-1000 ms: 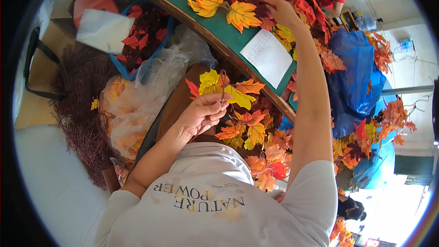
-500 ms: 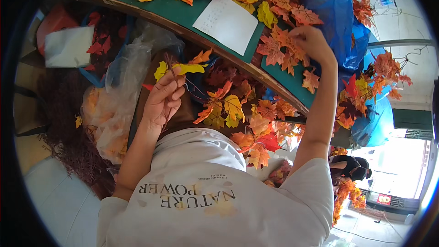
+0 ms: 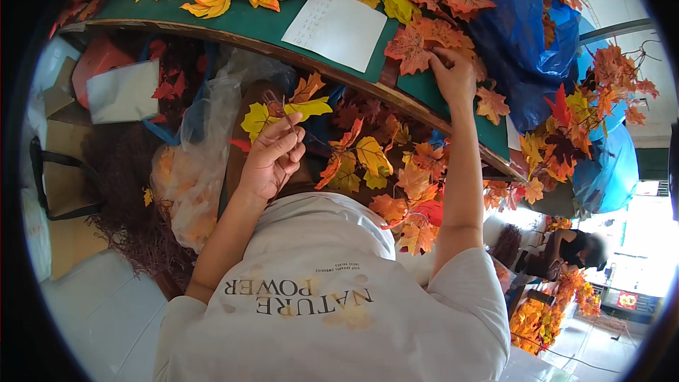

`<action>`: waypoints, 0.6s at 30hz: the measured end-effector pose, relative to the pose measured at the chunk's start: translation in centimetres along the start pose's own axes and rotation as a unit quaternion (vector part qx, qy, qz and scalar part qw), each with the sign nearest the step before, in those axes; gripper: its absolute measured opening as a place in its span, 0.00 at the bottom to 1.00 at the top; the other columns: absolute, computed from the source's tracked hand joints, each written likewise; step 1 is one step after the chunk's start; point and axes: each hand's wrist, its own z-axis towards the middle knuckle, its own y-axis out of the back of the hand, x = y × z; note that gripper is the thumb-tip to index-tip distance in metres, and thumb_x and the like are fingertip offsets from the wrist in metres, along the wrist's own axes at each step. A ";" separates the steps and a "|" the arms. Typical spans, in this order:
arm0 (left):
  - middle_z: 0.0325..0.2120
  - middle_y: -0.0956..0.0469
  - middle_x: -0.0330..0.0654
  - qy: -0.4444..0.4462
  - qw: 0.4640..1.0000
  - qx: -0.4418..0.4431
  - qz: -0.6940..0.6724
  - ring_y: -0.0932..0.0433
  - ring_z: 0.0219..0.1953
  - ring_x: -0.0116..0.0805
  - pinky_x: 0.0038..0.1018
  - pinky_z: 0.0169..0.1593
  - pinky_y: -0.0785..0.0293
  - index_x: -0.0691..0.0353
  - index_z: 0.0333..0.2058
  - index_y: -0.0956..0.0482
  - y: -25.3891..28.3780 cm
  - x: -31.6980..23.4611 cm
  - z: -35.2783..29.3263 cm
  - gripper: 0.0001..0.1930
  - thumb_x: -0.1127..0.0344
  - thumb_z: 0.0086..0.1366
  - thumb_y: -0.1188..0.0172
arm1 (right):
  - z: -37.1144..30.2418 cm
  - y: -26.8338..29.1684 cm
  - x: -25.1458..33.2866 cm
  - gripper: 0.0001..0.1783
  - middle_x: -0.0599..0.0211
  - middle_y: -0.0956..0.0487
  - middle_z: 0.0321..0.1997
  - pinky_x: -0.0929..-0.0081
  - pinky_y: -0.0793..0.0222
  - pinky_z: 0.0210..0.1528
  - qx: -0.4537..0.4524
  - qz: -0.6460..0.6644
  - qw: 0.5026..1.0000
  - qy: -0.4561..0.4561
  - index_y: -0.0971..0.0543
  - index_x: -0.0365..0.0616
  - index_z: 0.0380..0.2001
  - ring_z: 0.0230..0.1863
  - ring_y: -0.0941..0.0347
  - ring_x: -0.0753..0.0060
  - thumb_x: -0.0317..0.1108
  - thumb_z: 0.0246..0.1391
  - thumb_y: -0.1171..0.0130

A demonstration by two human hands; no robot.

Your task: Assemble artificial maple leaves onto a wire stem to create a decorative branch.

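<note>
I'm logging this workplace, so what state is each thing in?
Left hand: pinching a brown stem
Right hand: fingers bent at orange leaves, grip unclear
White paper: flat, written on
Green table: partly covered
Blue bag: wrinkled
Clear bag: bulging, orange contents showing

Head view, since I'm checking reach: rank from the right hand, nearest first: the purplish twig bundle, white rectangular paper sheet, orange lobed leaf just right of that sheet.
1. Orange leaf: beside the right hand, on its left.
2. White sheet: left of the leaf.
3. Twig bundle: far left.
</note>
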 end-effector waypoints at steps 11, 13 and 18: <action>0.31 0.29 0.35 0.004 0.999 -0.028 0.030 0.32 0.25 0.22 0.13 0.21 0.38 0.57 0.50 0.28 -0.1 0.4 -0.4 0.17 0.73 0.61 0.46 | -0.5 1.0 2.2 0.15 0.68 0.22 0.19 0.70 0.32 0.24 -0.030 -0.045 0.997 0.050 0.17 0.47 0.29 0.22 0.25 0.69 0.47 0.50 0.43; 0.32 0.29 0.35 -0.002 0.998 -0.029 0.064 0.32 0.24 0.21 0.13 0.21 0.40 0.59 0.50 0.28 -0.3 0.7 -0.3 0.17 0.73 0.61 0.46 | -0.3 0.4 2.8 0.17 0.65 0.21 0.22 0.68 0.31 0.27 -0.020 -0.067 0.998 0.001 0.18 0.46 0.28 0.26 0.24 0.62 0.49 0.48 0.42; 0.31 0.31 0.34 -0.023 0.993 -0.042 0.107 0.33 0.25 0.22 0.13 0.21 0.42 0.56 0.53 0.31 -1.6 0.8 0.2 0.21 0.74 0.60 0.46 | 2.4 -2.2 -0.8 0.15 0.60 0.21 0.25 0.69 0.29 0.32 -0.150 0.021 0.979 0.136 0.18 0.42 0.28 0.30 0.23 0.60 0.43 0.43 0.37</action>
